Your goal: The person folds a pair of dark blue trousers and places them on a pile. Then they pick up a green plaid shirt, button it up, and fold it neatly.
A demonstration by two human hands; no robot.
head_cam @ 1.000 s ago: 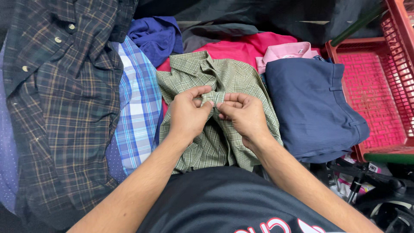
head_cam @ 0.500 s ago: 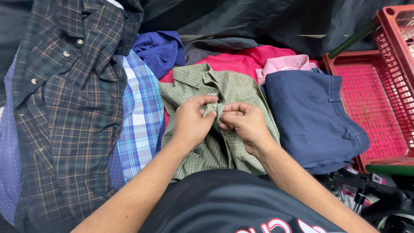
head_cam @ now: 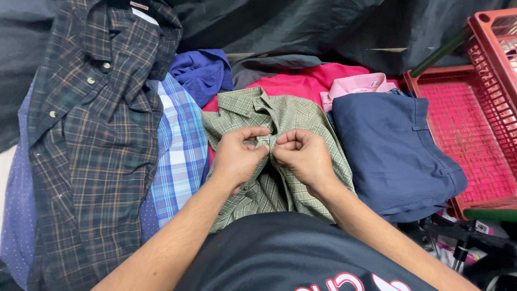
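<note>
Looking down from my head: my left hand (head_cam: 237,156) and right hand (head_cam: 304,155) meet at the middle of the green checked shirt (head_cam: 301,116), which lies flat straight in front of me, collar pointing away. Both sets of fingers are curled tight, pinching the shirt's front strip between thumbs and fingertips, knuckles nearly touching. Crowded on my left: the shirt's edge tucks against a blue plaid shirt (head_cam: 180,145), and past that sprawls a dark plaid shirt (head_cam: 91,161). On my right, the green hem touches folded navy trousers (head_cam: 393,151), with a pink shirt (head_cam: 358,84) peeking out behind them. A red plastic basket (head_cam: 463,124) sits hard against the trousers' far side. Red cloth (head_cam: 301,81) and a purple garment (head_cam: 202,73) fill the space beyond the collar. Little bare room anywhere; my black T-shirt (head_cam: 285,253) closes off the near edge.
</note>
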